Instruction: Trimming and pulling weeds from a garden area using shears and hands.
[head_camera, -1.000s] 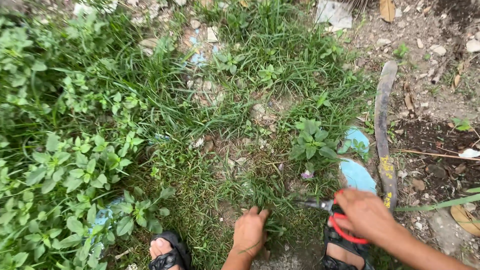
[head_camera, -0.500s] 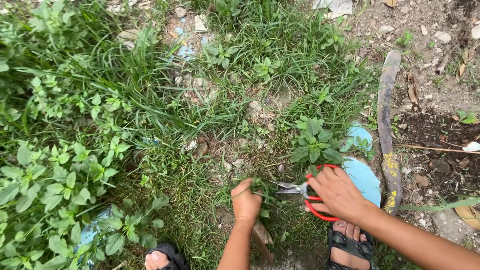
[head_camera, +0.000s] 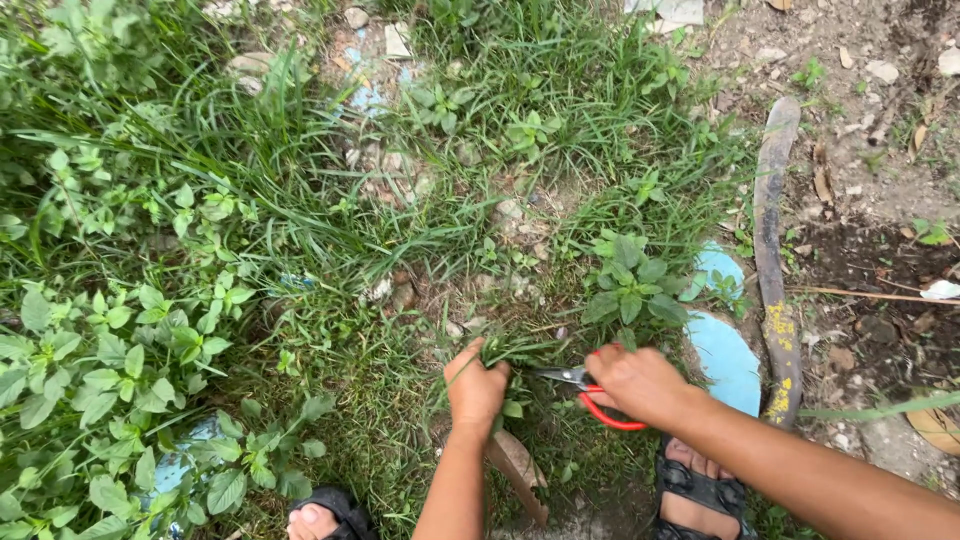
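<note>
My left hand (head_camera: 474, 387) is closed around a tuft of green grass (head_camera: 512, 352) low in the middle of the view. My right hand (head_camera: 638, 384) grips red-handled scissors (head_camera: 590, 392), its fingers through the loops. The metal blades point left and meet the base of the tuft just beside my left fist. A broad-leafed weed (head_camera: 628, 280) grows just beyond the scissors.
Thick grass and leafy weeds (head_camera: 130, 350) fill the left side. A long curved dark piece of wood or pod (head_camera: 772, 250) lies on bare soil at right, beside a light blue flat object (head_camera: 722, 355). My sandalled feet (head_camera: 700, 490) stand at the bottom edge.
Both hands have moved forward, up the view. My left hand went from flat on the ground to gripping a tuft. The scissors' handles, open half a second ago, have closed against the tuft.
</note>
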